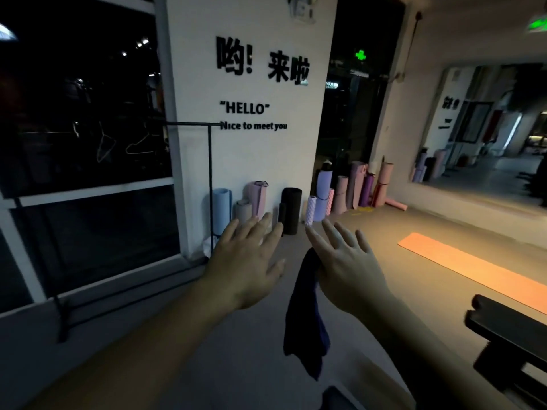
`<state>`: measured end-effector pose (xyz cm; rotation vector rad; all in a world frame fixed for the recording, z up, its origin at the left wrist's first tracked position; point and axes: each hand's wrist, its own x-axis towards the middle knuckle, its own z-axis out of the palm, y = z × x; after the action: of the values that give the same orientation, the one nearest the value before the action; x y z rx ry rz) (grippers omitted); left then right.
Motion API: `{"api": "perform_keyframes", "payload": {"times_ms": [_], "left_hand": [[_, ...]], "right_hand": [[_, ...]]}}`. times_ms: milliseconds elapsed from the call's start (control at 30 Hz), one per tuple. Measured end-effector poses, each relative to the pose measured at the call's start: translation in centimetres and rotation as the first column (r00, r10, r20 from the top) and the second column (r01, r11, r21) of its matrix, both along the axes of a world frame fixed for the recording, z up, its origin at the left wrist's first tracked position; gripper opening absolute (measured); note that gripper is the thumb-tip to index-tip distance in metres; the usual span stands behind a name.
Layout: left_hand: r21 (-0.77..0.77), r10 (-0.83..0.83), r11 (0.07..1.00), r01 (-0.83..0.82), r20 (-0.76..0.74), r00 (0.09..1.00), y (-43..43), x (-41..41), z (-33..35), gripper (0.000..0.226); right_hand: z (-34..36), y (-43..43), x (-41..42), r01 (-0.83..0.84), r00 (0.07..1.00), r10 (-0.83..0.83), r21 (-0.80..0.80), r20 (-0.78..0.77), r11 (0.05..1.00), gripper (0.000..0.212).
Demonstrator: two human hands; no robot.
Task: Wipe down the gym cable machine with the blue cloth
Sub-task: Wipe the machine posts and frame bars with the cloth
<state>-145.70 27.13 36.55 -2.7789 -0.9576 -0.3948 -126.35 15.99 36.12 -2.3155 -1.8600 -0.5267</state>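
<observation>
Two hands out in front, backs up. Left hand [248, 261] is flat, fingers spread and straight, holding nothing. Right hand [346, 267] also has its four fingers spread straight, but the blue cloth [305, 321] hangs from its thumb side, caught under the palm edge. The thumb is hidden, so the exact pinch can't be seen. Cloth dangles below the grip, dark and crumpled, between the two wrists, apart from the left hand. Beyond the fingertips, rolled mats [222, 208] stand against a white pillar [251, 161] with black lettering. Left of the grip, black clothes rack [210, 173] by a dark window [83, 113]. Right of the grip, orange mat [473, 267] flat on the floor; black bench [509, 329] lower right.
</observation>
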Motion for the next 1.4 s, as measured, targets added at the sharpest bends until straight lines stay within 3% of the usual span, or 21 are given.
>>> {"api": "perform_keyframes", "payload": {"times_ms": [200,433,633,900,1133,1400], "left_hand": [[-0.046,0.016,0.999,-0.016,-0.002,1.000,9.1,-2.5,-2.0,0.089],[-0.079,0.028,0.996,-0.031,-0.040,0.999,22.0,2.7,-3.1,0.090],[-0.046,-0.039,0.998,0.036,-0.055,0.998,33.8,12.9,-1.4,0.080],[-0.040,-0.273,0.961,0.272,-0.033,0.961,45.0,30.8,-0.4,0.077],[-0.067,-0.541,0.840,0.538,-0.060,0.839,51.0,49.6,-3.9,0.083],[-0.096,-0.833,0.552,0.828,-0.078,0.547,51.9,70.8,-3.7,0.070]], "right_hand": [[-2.4,10.3,-1.5,0.026,0.997,-0.033,-0.107,-0.067,0.994,0.064],[-3.3,24.0,1.8,0.008,0.985,-0.027,-0.105,-0.173,0.994,0.060],[-3.3,34.4,10.7,0.068,0.977,-0.088,-0.107,-0.196,0.992,0.059],[-1.9,42.0,25.2,0.313,0.934,-0.323,-0.089,-0.151,0.946,0.065],[-4.9,43.9,38.1,0.588,0.771,-0.613,-0.177,-0.172,0.789,0.061],[-5.7,43.4,50.6,0.846,0.461,-0.863,-0.192,-0.207,0.498,0.065]]}}
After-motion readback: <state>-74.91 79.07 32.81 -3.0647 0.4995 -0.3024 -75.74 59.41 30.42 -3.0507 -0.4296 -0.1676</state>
